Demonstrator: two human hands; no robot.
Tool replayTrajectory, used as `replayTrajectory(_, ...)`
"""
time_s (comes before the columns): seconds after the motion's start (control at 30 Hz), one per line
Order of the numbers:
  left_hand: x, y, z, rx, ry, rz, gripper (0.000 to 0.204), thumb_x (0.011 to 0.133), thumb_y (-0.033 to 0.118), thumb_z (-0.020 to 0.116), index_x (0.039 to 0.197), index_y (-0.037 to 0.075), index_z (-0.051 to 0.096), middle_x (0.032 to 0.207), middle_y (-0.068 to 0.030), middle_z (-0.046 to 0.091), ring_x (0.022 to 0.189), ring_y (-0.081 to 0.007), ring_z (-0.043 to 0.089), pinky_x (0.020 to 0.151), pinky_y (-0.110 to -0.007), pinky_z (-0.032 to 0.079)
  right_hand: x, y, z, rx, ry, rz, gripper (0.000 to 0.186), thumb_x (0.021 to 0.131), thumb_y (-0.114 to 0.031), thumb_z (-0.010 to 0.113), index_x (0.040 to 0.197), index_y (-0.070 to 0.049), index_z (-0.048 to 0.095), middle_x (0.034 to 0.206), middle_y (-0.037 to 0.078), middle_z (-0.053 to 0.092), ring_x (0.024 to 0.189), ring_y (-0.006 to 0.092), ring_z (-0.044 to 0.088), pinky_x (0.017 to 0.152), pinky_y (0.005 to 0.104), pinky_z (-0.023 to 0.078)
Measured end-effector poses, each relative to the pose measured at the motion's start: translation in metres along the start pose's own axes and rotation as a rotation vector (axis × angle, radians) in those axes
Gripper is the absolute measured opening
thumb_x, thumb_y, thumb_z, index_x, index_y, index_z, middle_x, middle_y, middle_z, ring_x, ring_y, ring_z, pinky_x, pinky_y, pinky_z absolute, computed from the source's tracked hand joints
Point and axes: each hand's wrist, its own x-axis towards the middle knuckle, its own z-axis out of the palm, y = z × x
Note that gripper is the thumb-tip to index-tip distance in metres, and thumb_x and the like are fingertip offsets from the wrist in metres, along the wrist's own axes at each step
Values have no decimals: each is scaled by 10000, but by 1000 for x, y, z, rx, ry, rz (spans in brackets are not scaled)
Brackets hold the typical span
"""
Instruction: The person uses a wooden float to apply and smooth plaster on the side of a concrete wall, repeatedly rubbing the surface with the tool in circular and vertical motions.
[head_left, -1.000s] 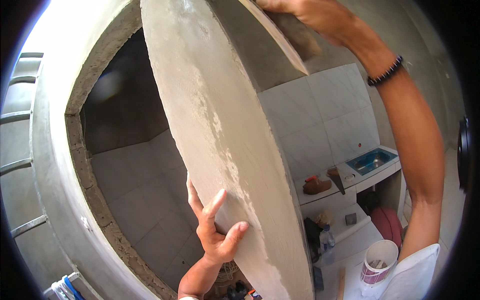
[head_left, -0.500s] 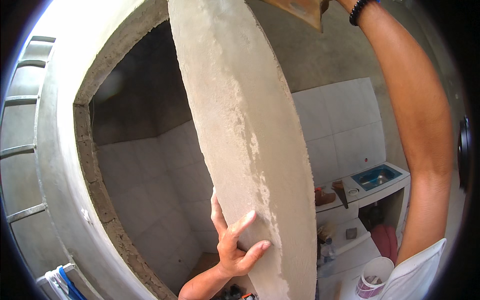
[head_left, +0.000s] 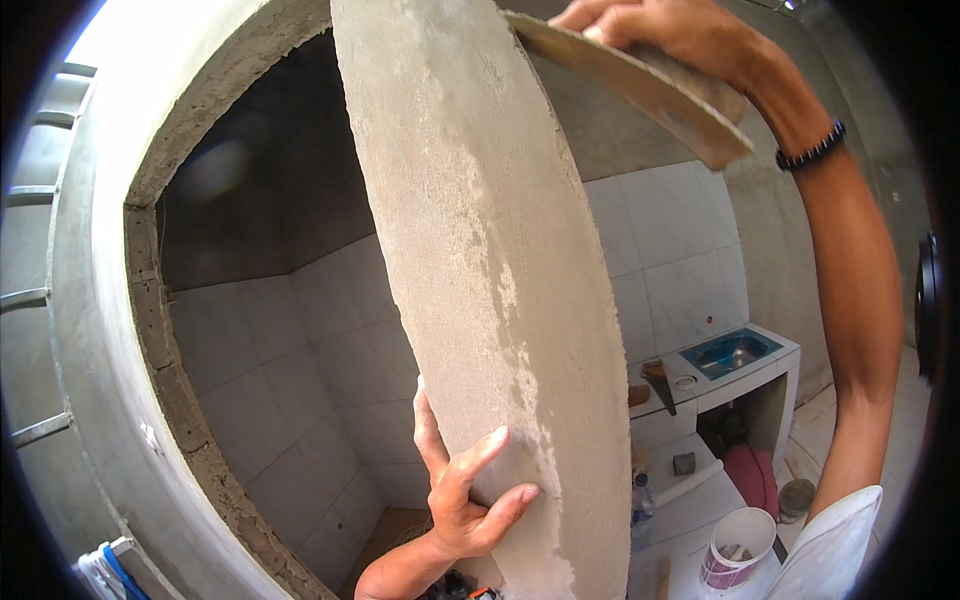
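A plastered grey pillar (head_left: 480,250) runs from top to bottom through the middle of the view, with damp and rough patches on its face. My left hand (head_left: 468,500) rests against its lower left edge, thumb and forefinger stretched apart on the face, another finger along the edge. High on the right, my right hand (head_left: 680,35) is closed on a flat wooden plastering float (head_left: 640,90). The float slants down to the right, its left end at the pillar's upper right edge. Its handle is mostly hidden by my fingers.
Left of the pillar is a rough-edged wall opening (head_left: 165,330). A metal ladder (head_left: 40,300) stands at far left. On the right are a counter with a sink (head_left: 735,352), a handsaw (head_left: 660,388), a white bucket (head_left: 740,550) and a plastic bottle (head_left: 642,500).
My right hand has come down into view with the float, whose left end now meets the pillar's upper right edge. My left hand keeps its place on the pillar.
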Motion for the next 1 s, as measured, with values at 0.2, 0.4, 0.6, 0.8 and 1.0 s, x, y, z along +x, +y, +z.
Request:
replayTrajectory(0.2,2,-6,4,-92,-3,19,563,801,255,812,1313,100,636,1611,-409,9,1539,-483,33,1207,-567,165,-27,44,0,20,52,-313,472,839,-272,652,1223,-6,718,1027,167,743,899,190,715,833,296,575)
replayTrajectory(0.4,3,-8,1,-8,-30,71,563,801,228,821,1311,85,629,1605,-413,3,1537,-492,34,1195,-561,205,21,6,-6,202,50,-365,455,973,-69,597,1416,25,547,1353,166,637,1207,202,616,1054,317,485)
replayTrajectory(0.6,1,-12,0,-33,-16,72,553,790,231,836,1292,98,644,1606,-409,15,1532,-502,59,1198,-562,202,55,-5,-1,46,231,-317,472,956,-45,622,1422,-18,558,1403,161,605,1296,239,566,1107,364,460)
replayTrajectory(0.8,7,-7,4,-163,-8,52,545,780,113,840,1296,120,668,1629,-315,45,1526,-500,73,1204,-557,162,62,-13,-4,106,235,-377,436,932,-47,615,1368,-46,626,1330,147,660,1243,247,596,1068,362,480)
replayTrajectory(1.0,7,-7,-1,-131,2,61,546,775,115,839,1294,114,670,1624,-319,57,1524,-504,82,1206,-555,178,72,-55,-18,-687,221,-533,505,814,59,476,1229,-72,733,992,151,685,917,278,609,883,393,508)
